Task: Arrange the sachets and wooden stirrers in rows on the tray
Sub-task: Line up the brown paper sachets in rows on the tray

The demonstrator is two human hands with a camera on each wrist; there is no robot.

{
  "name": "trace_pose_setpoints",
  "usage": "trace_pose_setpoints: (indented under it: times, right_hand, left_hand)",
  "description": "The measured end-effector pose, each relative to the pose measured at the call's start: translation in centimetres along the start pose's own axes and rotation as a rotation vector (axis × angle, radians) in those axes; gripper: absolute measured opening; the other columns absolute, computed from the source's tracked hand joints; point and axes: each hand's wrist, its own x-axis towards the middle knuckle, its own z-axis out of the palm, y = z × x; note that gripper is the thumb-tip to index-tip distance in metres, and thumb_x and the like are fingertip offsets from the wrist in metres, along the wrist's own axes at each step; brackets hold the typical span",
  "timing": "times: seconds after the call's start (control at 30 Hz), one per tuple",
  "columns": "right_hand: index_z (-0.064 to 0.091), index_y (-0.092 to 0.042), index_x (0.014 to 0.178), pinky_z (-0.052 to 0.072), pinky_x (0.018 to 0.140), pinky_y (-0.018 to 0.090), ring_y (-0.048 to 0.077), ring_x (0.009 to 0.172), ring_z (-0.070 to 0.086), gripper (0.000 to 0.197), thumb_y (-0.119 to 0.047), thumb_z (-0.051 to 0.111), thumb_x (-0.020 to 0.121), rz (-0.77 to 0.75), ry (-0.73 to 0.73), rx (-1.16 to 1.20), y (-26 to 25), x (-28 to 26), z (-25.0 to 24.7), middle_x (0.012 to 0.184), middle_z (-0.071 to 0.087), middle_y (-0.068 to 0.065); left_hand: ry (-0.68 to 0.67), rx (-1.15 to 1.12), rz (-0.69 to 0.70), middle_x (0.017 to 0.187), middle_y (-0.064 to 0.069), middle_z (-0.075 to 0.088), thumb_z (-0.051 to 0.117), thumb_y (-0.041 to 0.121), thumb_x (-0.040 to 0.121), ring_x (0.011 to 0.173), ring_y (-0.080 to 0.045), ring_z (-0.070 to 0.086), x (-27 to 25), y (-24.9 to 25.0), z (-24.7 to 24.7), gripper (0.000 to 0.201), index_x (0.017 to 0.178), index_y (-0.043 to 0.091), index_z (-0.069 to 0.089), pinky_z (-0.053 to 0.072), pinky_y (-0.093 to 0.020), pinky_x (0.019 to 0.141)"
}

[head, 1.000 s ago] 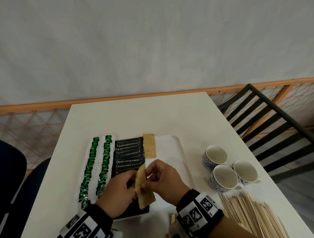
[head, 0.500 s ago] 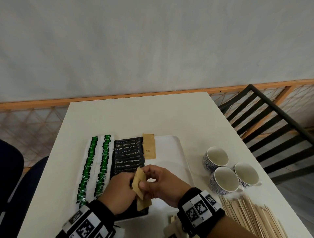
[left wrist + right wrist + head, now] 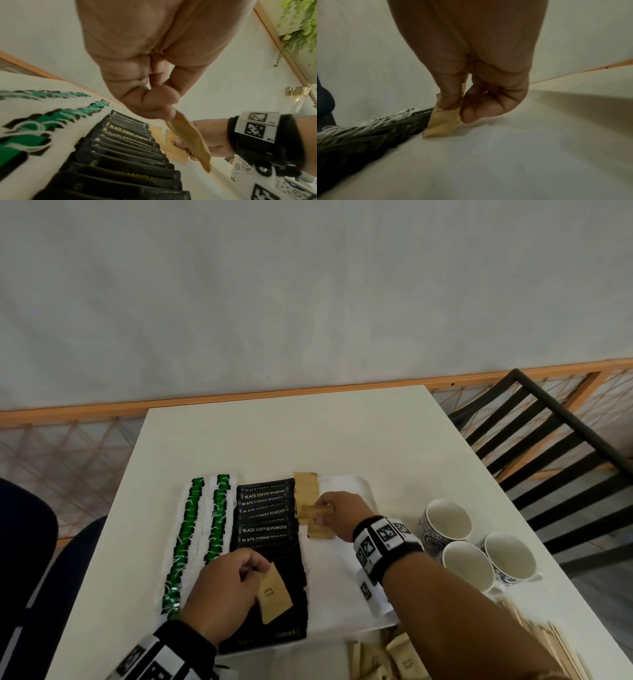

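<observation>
From the head view, the right hand (image 3: 339,510) pinches a brown sachet (image 3: 320,522) low over the tray (image 3: 346,484), just right of the black sachet row (image 3: 267,529) and nearer than the brown one already laid (image 3: 306,491). The left wrist view shows the left hand (image 3: 150,102), fingers clamped on a spare brown sachet (image 3: 190,140), farther from that slot. In the right wrist view the sachet's lower edge sits just beside the black row, touching or nearly touching the tray.

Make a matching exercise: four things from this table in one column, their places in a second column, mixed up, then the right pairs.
1. black coffee sachets
2. cups
3. wooden stirrers
4. brown sachet in the left hand

A. near right corner of the table
B. in a row on the tray
C. right of the tray
D. above the black row

Pairs: 1-B, 2-C, 3-A, 4-D
</observation>
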Motion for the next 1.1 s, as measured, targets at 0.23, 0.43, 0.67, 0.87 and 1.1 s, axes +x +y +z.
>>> trace_pose_setpoints:
  times: [0.23, 0.43, 0.67, 0.87, 1.1]
  right_hand:
    - [0.053, -0.019, 0.106, 0.041, 0.062, 0.020, 0.017, 0.077, 0.054, 0.028, -0.020, 0.072, 0.085, 0.036, 0.047, 0.116, -0.2, 2.2, 1.4, 0.073, 0.050, -0.006]
    - [0.049, -0.020, 0.110, 0.044, 0.070, 0.026, 0.017, 0.074, 0.055, 0.033, -0.023, 0.071, 0.085, 0.079, 0.066, 0.123, -0.1, 2.6, 1.8, 0.073, 0.052, -0.005]
    - [0.044, -0.018, 0.123, 0.046, 0.082, 0.026, 0.019, 0.091, 0.058, 0.048, -0.027, 0.071, 0.084, 0.079, 0.087, 0.019, -0.5, 2.0, 1.5, 0.107, 0.057, 0.004]
    - [0.060, -0.023, 0.099, 0.044, 0.076, 0.026, 0.009, 0.080, 0.054, 0.023, -0.043, 0.064, 0.088, -0.150, 0.064, 0.177, -2.5, -1.4, 0.0, 0.091, 0.059, -0.006]
    - [0.064, -0.004, 0.090, 0.053, 0.080, 0.041, 0.014, 0.075, 0.056, 0.036, -0.036, 0.076, 0.079, -0.263, -0.296, 0.211, -3.0, -5.9, 2.0, 0.087, 0.067, 0.014]
  left_hand:
    - [-0.001, -0.022, -0.011, 0.077, 0.004, 0.066, 0.050, 0.005, 0.093, 0.060, -0.011, 0.061, -0.2, -0.5, 0.0, 0.027, 0.084, 0.026, 0.066, 0.045, -0.017, 0.051]
    - [-0.015, -0.049, -0.017, 0.082, 0.003, 0.065, 0.050, 0.006, 0.094, 0.062, -0.010, 0.060, 0.0, -0.6, 0.1, 0.025, 0.087, 0.024, 0.066, 0.043, -0.014, 0.049]
    - [0.048, -0.148, -0.001, 0.080, -0.006, 0.064, 0.055, 0.004, 0.091, 0.064, -0.015, 0.064, 0.6, -0.9, -0.2, 0.030, 0.099, 0.033, 0.056, 0.048, -0.024, 0.058]
    - [0.108, -0.226, 0.030, 0.076, -0.005, 0.065, 0.058, 0.002, 0.089, 0.060, -0.014, 0.063, 1.0, -1.0, -0.4, 0.030, 0.101, 0.030, 0.056, 0.050, -0.030, 0.060]
    - [0.111, -0.205, 0.132, 0.075, -0.008, 0.064, 0.059, 0.002, 0.088, 0.061, -0.012, 0.063, 1.2, -0.3, 0.5, 0.034, 0.100, 0.033, 0.055, 0.051, -0.032, 0.065]
